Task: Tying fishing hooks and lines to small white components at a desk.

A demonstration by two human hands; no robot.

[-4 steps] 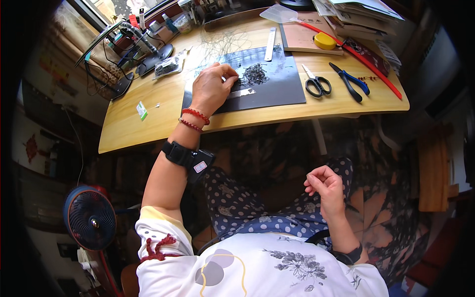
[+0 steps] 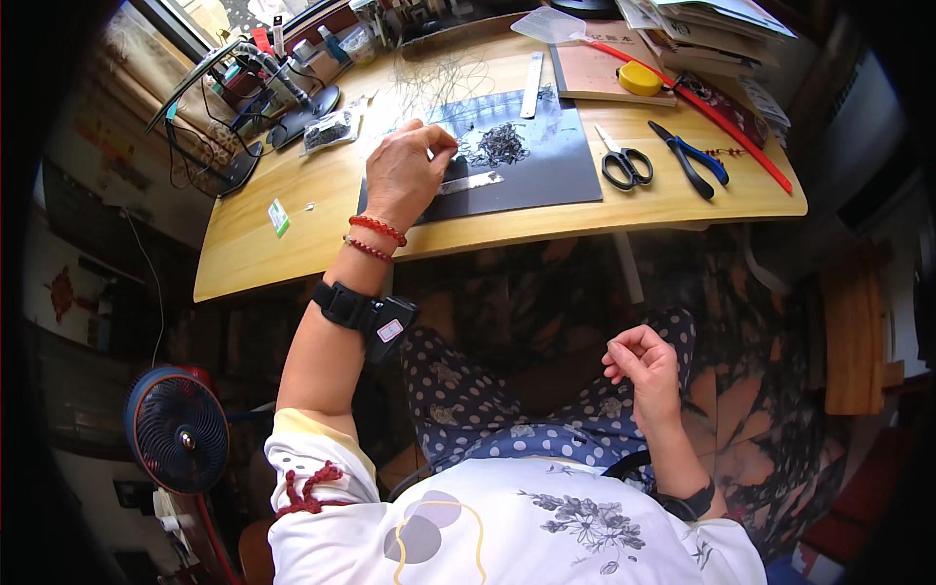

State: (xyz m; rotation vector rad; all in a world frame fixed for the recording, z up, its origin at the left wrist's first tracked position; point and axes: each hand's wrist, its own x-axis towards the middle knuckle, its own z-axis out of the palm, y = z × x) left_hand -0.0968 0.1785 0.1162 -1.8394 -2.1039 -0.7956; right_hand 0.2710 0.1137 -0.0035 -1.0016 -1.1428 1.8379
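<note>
My left hand (image 2: 405, 174) reaches over the left part of a glossy black mat (image 2: 556, 180), its thumb and fingers pinched together; whatever sits between the fingertips is too small to make out. Just right of the fingertips lies a tangled heap of thin black strands (image 2: 503, 144). A whitish strip (image 2: 470, 182) is flat on the mat below them. My right hand (image 2: 651, 375) hangs above my lap, away from the table, fingers curled against the thumb. Anything inside it is hidden.
Scissors (image 2: 626, 168) and blue-black pliers (image 2: 690, 161) lie right of the mat. Beyond it are a ruler (image 2: 532, 86), loose thin wire (image 2: 439, 83), a notebook (image 2: 604, 68), a yellow tape measure (image 2: 639, 80) and a red-handled swatter (image 2: 731, 132). A clear bag (image 2: 333, 129) sits at left.
My left hand has shifted slightly left and up, away from the black heap, still pinched. The right hand has barely moved.
</note>
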